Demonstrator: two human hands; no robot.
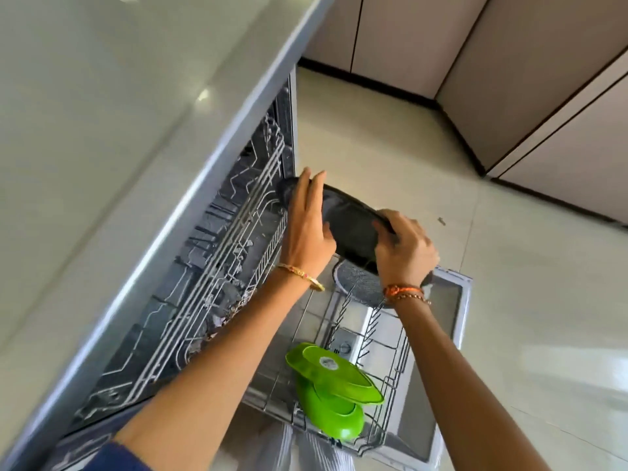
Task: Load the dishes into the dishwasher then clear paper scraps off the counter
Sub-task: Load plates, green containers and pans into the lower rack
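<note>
I hold a black plate [350, 226] above the pulled-out lower rack [394, 379] of the open dishwasher. My left hand [306, 226] lies against the plate's far-left rim with the thumb under it. My right hand [404, 249] grips the plate's near-right rim, fingers curled over the edge. Two green plates [333, 385] stand tilted in the near part of the lower rack. A grey speckled plate [360, 283] stands in the rack under the black plate, partly hidden by it. The upper rack [217, 266] sits inside the dishwasher.
The grey counter [112, 141] runs along the left above the dishwasher. The dishwasher door [452, 321] lies open over the pale tiled floor [509, 266]. Beige cabinets [509, 79] stand at the back right. A small scrap [441, 220] lies on the floor.
</note>
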